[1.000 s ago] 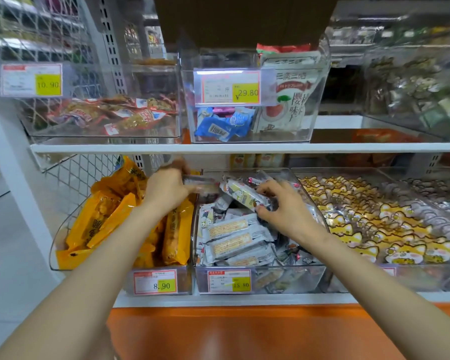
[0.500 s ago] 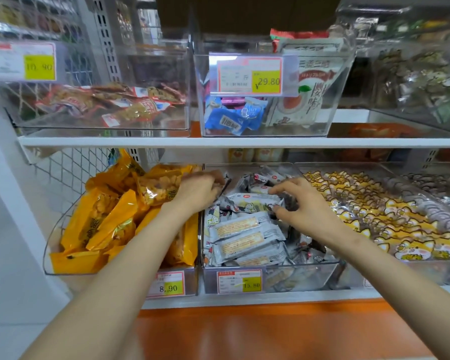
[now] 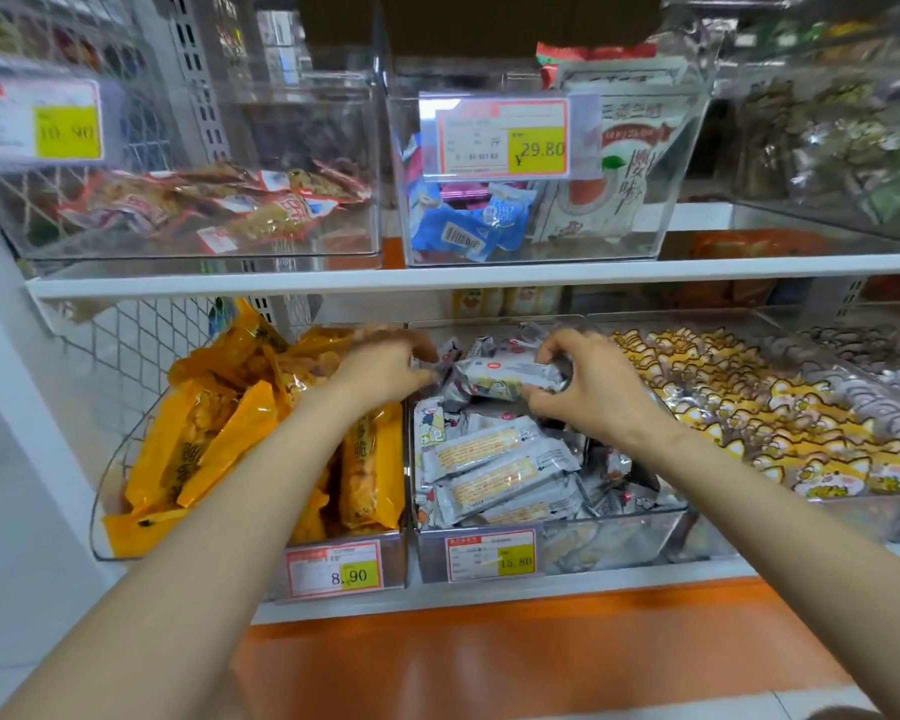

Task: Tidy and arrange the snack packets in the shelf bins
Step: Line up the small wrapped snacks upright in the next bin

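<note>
The clear middle bin (image 3: 546, 550) on the lower shelf holds a heap of silver snack packets (image 3: 494, 470). My right hand (image 3: 593, 394) grips one silver packet (image 3: 505, 376) by its right end and holds it just above the heap at the back of the bin. My left hand (image 3: 385, 371) is over the divider between this bin and the yellow packets (image 3: 219, 439). Its curled fingers pinch at the left end of the same silver packet, though motion blur hides the contact.
The left bin (image 3: 344, 569) carries an 8.90 tag. To the right a bin (image 3: 853, 517) holds yellow cat-print sweets. The upper shelf (image 3: 437, 280) carries bins of red packets (image 3: 219, 210) and blue packets (image 3: 468, 226). An orange ledge (image 3: 489, 657) runs below.
My right hand has closed round a silver packet and lifted it off the heap. My left hand has moved right, from the yellow packets to the middle bin's edge. The view has moved closer.
</note>
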Demonstrator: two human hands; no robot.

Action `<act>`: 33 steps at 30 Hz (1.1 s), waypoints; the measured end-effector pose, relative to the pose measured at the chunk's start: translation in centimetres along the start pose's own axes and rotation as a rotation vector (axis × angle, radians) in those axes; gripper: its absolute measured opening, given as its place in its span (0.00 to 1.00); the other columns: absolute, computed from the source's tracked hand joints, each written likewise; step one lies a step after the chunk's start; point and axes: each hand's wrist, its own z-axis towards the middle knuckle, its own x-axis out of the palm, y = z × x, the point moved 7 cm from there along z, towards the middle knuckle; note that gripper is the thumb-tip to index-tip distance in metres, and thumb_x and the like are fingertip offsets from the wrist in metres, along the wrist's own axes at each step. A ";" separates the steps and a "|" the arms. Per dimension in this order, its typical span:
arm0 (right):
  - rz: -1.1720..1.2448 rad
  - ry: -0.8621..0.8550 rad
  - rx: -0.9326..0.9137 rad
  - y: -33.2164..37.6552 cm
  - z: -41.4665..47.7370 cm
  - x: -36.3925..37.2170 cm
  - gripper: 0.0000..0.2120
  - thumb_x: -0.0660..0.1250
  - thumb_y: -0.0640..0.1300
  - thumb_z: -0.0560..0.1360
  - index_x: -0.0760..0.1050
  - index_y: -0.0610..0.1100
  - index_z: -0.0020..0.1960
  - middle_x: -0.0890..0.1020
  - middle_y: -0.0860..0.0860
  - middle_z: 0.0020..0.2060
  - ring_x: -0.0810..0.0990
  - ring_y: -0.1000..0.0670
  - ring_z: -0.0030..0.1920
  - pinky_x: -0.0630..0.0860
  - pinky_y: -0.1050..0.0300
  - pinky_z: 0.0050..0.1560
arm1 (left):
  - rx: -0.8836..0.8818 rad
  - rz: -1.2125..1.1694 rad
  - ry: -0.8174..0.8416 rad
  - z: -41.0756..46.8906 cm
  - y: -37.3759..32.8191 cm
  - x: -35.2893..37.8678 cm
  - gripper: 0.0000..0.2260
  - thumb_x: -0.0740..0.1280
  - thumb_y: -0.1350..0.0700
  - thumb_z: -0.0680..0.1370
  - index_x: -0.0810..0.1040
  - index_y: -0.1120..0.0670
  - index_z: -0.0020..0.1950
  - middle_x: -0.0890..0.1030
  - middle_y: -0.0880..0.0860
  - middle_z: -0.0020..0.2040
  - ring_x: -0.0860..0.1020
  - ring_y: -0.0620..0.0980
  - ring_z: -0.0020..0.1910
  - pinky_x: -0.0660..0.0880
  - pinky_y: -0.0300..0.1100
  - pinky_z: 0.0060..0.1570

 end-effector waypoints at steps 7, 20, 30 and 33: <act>0.068 -0.213 0.111 -4.7 0.4 -3.1 0.16 0.75 0.47 0.67 0.76 0.41 0.50 0.77 0.46 0.44 0.75 0.46 0.47 0.66 0.59 0.44 | 0.097 0.128 0.192 1.7 -1.8 2.9 0.30 0.67 0.41 0.73 0.63 0.46 0.72 0.70 0.51 0.70 0.68 0.54 0.67 0.64 0.45 0.62; -0.036 -0.142 0.253 -8.1 4.2 -0.9 0.16 0.69 0.52 0.73 0.77 0.46 0.58 0.80 0.42 0.56 0.78 0.43 0.54 0.71 0.58 0.46 | 0.074 0.188 0.085 4.6 -3.5 4.1 0.18 0.63 0.40 0.75 0.74 0.48 0.59 0.75 0.53 0.61 0.71 0.56 0.62 0.64 0.48 0.59; -0.005 0.115 0.205 -6.8 5.3 0.0 0.19 0.59 0.51 0.80 0.69 0.48 0.69 0.74 0.44 0.66 0.76 0.43 0.59 0.70 0.60 0.47 | 0.106 0.185 0.073 4.4 -3.3 3.6 0.13 0.65 0.55 0.77 0.72 0.51 0.62 0.75 0.54 0.59 0.73 0.56 0.59 0.68 0.46 0.57; -0.025 0.147 0.259 -7.6 5.2 0.7 0.21 0.57 0.52 0.81 0.65 0.45 0.71 0.72 0.40 0.66 0.76 0.41 0.58 0.67 0.58 0.45 | 0.054 0.208 0.007 4.4 -3.2 3.7 0.12 0.62 0.54 0.78 0.72 0.49 0.61 0.74 0.56 0.59 0.72 0.57 0.59 0.67 0.46 0.54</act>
